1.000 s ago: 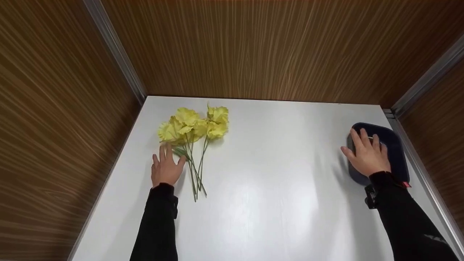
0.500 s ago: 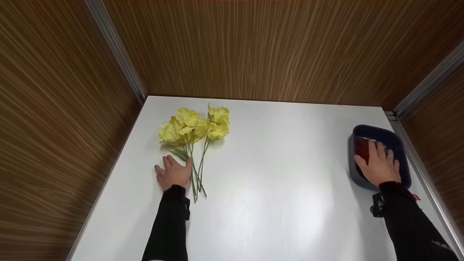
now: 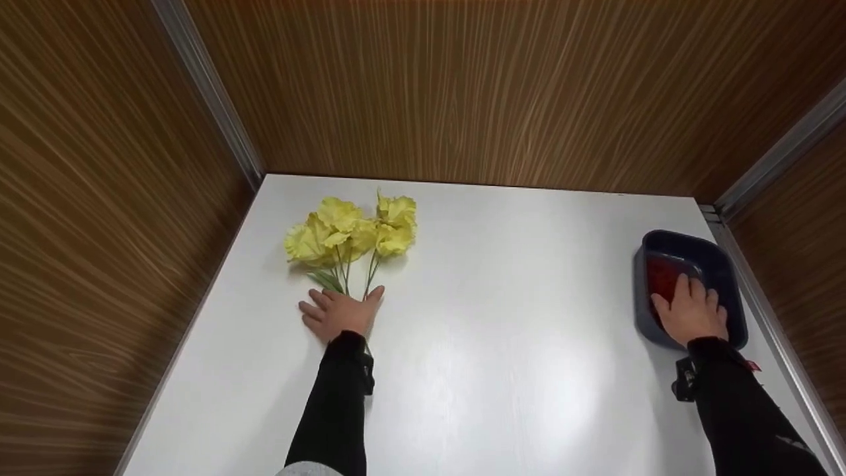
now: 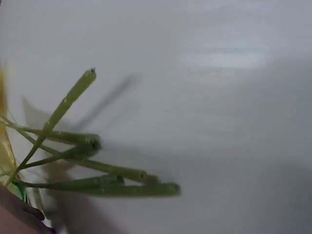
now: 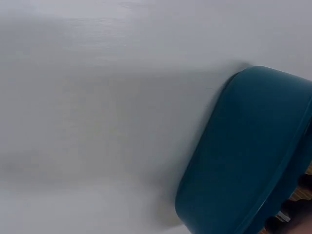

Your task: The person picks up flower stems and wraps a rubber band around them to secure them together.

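Yellow flowers (image 3: 350, 231) under flat left hand (image 3: 340, 313); right hand (image 3: 691, 316) in unlabelled tub (image 3: 720, 264) (grip hidden).

Flowers (image 3: 350, 231) lie left on the table (image 3: 502, 317), bin (image 3: 691, 284) far right.

— What lies at the left of the table?
— A bunch of yellow flowers (image 3: 350, 228), flat on the white top, blooms toward the far wall, thin green stems (image 4: 97, 168) fanning toward the near edge, cut ends loose.
— And at the right?
— A dark blue tub (image 3: 717, 264), upright near the right edge, something red (image 3: 661, 277) inside.
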